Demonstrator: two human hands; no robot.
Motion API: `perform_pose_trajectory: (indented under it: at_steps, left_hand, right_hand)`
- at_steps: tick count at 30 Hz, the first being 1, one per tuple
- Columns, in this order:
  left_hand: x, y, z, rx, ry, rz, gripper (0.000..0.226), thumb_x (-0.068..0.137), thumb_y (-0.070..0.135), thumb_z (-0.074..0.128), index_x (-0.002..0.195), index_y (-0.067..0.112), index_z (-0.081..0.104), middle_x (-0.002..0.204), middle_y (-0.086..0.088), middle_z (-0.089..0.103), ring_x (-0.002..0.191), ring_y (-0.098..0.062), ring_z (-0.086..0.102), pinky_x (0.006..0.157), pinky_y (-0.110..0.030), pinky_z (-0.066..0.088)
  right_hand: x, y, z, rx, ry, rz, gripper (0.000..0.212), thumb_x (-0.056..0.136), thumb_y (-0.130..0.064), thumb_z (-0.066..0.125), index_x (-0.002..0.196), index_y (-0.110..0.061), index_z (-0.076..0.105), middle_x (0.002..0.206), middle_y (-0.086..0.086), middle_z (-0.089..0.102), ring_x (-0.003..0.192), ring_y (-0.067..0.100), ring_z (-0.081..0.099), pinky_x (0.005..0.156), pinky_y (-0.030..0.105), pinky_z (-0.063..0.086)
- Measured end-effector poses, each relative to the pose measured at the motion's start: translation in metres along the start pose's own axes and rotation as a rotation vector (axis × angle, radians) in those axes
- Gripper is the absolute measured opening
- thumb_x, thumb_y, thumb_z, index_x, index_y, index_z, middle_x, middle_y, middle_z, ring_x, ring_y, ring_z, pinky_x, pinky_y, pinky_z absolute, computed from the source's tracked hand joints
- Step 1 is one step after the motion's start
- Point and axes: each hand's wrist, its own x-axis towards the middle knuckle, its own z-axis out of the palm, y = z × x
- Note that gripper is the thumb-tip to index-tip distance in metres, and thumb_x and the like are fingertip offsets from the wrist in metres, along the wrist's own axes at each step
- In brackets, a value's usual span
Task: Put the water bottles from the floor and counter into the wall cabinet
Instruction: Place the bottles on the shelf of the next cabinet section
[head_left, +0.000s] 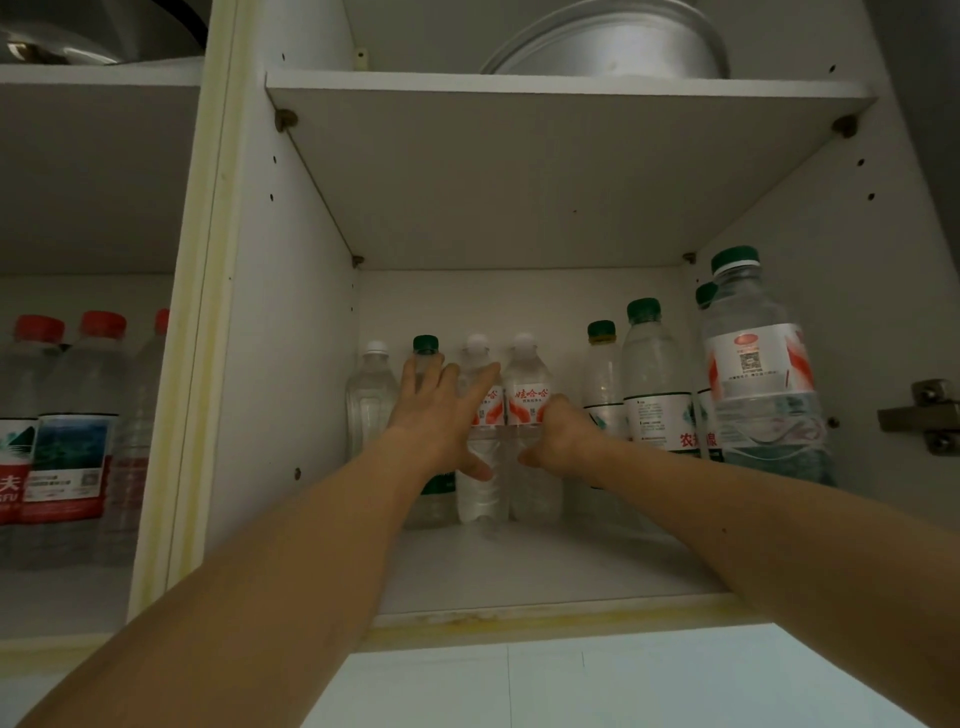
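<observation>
2 bare forearms, no sleeves, no watch or rings seen, left hand (441, 410), right hand (563, 434), small dark mole on right forearm

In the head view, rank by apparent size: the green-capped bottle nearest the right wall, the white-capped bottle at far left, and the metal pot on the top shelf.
1. metal pot, partly cut off
2. green-capped bottle, though nearness to the camera enlarges it
3. white-capped bottle

white shelf (566, 93), dim light, tiled wall (623, 686)

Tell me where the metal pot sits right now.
The metal pot sits on the upper shelf of the open cabinet, toward its right side, directly above the compartment holding the water bottles.
</observation>
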Motion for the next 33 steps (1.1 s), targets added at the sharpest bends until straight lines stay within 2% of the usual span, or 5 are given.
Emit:
perform_pose_trajectory:
  at_steps: [6, 9, 19, 28, 33]
  left_hand:
    - [-0.007, 0.0, -0.007, -0.029, 0.072, 0.023, 0.129, 0.066, 0.077, 0.073, 0.16, 0.027, 0.0, 0.16, -0.017, 0.023, 0.15, -0.038, 0.015, 0.123, -0.057, 0.006]
    - [-0.013, -0.001, -0.017, -0.1, 0.195, 0.039, 0.113, 0.074, 0.068, 0.074, 0.158, 0.019, 0.016, 0.151, -0.016, 0.038, 0.141, -0.034, 0.034, 0.122, -0.05, 0.02]
    - [-0.036, 0.03, -0.059, -0.636, 0.416, 0.031, 0.069, 0.092, 0.047, 0.068, 0.148, 0.014, 0.042, 0.144, -0.008, 0.047, 0.13, -0.022, 0.046, 0.104, -0.035, 0.043]
    - [-0.031, 0.126, -0.148, -1.299, 0.18, 0.036, 0.109, 0.064, 0.079, 0.063, 0.152, 0.024, 0.031, 0.148, -0.006, 0.044, 0.126, -0.022, 0.051, 0.102, -0.044, 0.049]
    - [-0.028, 0.171, -0.152, -1.443, 0.043, -0.002, 0.101, 0.077, 0.061, 0.076, 0.155, 0.018, 0.027, 0.144, -0.008, 0.051, 0.122, -0.023, 0.057, 0.103, -0.046, 0.051]
  right_hand:
    - [-0.009, -0.007, -0.003, 0.009, -0.06, 0.008, 0.083, 0.091, -0.019, 0.073, 0.154, -0.006, 0.021, 0.142, 0.014, 0.05, 0.13, 0.03, 0.051, 0.111, 0.041, 0.043]
    - [-0.023, -0.013, -0.013, -0.149, -0.007, -0.119, 0.046, 0.094, -0.019, 0.069, 0.135, -0.009, 0.053, 0.124, 0.011, 0.064, 0.113, 0.026, 0.062, 0.1, 0.04, 0.052]
    - [-0.122, 0.011, -0.091, -0.116, 0.701, -0.734, 0.026, 0.095, -0.011, 0.059, 0.12, -0.015, 0.061, 0.119, -0.005, 0.054, 0.105, 0.008, 0.053, 0.089, 0.019, 0.044]
    - [-0.154, 0.092, -0.103, 0.346, 0.548, -0.223, 0.061, 0.103, -0.044, 0.049, 0.156, -0.029, 0.023, 0.154, 0.0, 0.03, 0.127, 0.016, 0.043, 0.099, 0.034, 0.047]
    - [-0.145, 0.101, -0.111, 0.54, 0.434, -0.202, 0.04, 0.108, -0.046, 0.031, 0.147, -0.039, 0.038, 0.145, -0.001, 0.05, 0.136, 0.023, 0.048, 0.104, 0.043, 0.047]
